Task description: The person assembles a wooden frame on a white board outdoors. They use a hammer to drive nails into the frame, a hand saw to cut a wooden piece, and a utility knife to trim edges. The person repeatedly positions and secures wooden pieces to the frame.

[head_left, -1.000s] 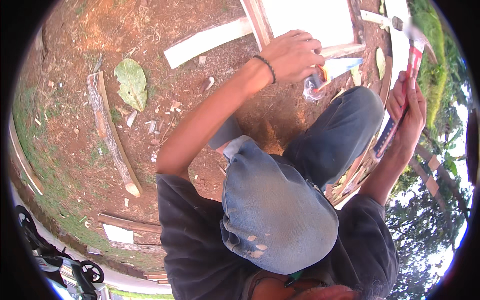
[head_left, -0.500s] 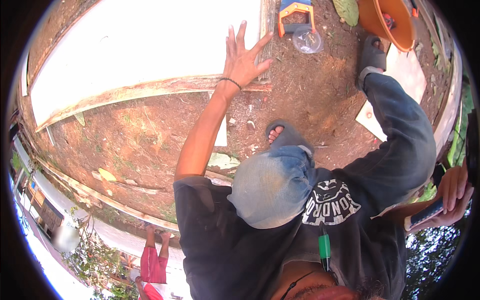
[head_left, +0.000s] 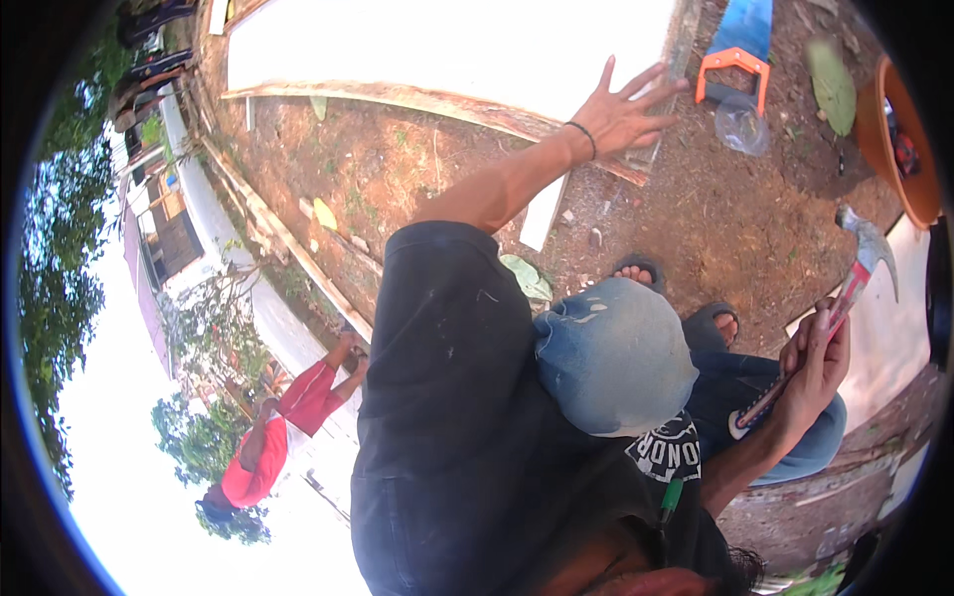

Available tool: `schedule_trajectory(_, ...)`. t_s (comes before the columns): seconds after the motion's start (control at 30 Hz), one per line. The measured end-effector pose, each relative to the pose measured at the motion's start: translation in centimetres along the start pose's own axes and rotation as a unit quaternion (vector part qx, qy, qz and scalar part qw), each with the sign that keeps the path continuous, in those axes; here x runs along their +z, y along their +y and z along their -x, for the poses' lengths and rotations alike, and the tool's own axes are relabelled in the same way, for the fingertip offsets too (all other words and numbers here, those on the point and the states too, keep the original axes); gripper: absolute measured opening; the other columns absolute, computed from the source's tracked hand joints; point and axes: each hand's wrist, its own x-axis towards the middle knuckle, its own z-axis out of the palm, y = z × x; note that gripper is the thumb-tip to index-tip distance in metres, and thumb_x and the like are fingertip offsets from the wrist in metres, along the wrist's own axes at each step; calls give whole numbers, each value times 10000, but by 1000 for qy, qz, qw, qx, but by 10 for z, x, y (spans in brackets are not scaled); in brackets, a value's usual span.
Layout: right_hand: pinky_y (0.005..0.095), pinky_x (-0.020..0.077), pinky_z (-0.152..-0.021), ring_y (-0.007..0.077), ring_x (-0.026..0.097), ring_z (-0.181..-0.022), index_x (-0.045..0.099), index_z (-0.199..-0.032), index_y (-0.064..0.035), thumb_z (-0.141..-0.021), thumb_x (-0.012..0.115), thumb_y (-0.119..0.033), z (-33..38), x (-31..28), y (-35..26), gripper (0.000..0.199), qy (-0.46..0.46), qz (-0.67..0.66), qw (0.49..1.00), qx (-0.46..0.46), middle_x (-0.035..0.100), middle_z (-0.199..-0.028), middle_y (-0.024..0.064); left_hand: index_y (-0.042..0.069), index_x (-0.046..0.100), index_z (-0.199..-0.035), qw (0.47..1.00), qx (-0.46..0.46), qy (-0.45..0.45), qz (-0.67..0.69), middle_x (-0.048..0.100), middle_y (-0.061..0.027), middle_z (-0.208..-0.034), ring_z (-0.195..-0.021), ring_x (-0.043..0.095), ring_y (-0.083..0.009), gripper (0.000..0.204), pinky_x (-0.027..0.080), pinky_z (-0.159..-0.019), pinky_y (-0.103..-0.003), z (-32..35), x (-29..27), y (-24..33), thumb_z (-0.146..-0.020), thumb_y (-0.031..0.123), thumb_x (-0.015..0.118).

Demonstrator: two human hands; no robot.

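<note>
My left hand (head_left: 621,114), with a dark bracelet at the wrist, lies with fingers spread over the corner of a large white panel (head_left: 447,50). A rough wooden strip (head_left: 477,111) borders the panel's near side. On the right, my right hand (head_left: 813,363) is closed round the red and dark handle of a claw hammer (head_left: 871,246). The hammer's metal head points up and away from me, over the ground. Beyond my left hand lies a handsaw (head_left: 735,62) with an orange and black handle and blue blade. A clear plastic container or bag (head_left: 741,127) touches its handle.
An orange bucket (head_left: 924,204) with things inside stands at the far right, near a green leaf (head_left: 831,87). A pale board (head_left: 889,338) lies on the bare soil below it. My bent knee (head_left: 616,358) is close in. Another person (head_left: 263,452) in red is at left.
My right hand has brought the hammer forward from the right edge, so its head now shows. My left hand stays spread at the panel corner. The view has turned, shifting the scene rightward.
</note>
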Motion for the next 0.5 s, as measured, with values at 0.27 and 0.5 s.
schedule_trajectory(0.27, 183, 305, -458, 16, 408, -544, 614, -1209, -35, -1071, 582, -226, -41, -2, 11, 237, -173, 38, 984, 36, 484, -766, -35, 442, 401, -1530, 987, -90, -131, 2, -12, 171, -1714, -1588, -2, -132, 468, 221, -1224, -688, -10, 0, 16, -1066, 498, 376)
schedule_trajectory(0.5, 198, 355, -466, 37, 446, -541, 549, -1245, -21, -1045, 597, -163, -22, -5, -29, 250, -172, -64, 980, 81, 513, -781, -16, 397, 348, -1577, 933, -72, -351, -38, -115, 80, -1722, -1579, -160, -217, 720, 65, -1209, -741, -32, -47, 26, -956, 756, 414)
